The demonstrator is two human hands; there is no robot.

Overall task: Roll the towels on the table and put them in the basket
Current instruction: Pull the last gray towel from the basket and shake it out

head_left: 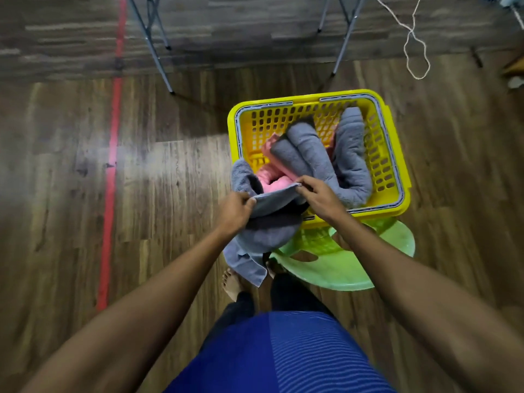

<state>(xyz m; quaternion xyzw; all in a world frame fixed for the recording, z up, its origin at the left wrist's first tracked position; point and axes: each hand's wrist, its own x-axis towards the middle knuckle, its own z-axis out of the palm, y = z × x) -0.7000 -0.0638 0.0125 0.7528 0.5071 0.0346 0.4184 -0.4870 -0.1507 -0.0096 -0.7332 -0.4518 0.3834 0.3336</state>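
A yellow plastic basket (394,154) stands on a green plastic stool (340,268). Inside it lie grey towels (351,154) and a pink towel (269,177), loosely rolled and bunched. A grey towel (269,231) hangs over the basket's near left corner and droops toward the floor. My left hand (235,211) pinches this towel's top edge at the left. My right hand (320,197) pinches the same edge at the right, above the basket's near rim. The edge is stretched between both hands.
Wooden floor lies all around, with a red tape line (112,171) on the left. Grey metal legs (158,52) of a folding table stand at the back, another leg (346,38) to the right. A white cord (416,52) loops on the floor at the back right. My bare foot (232,285) is beside the stool.
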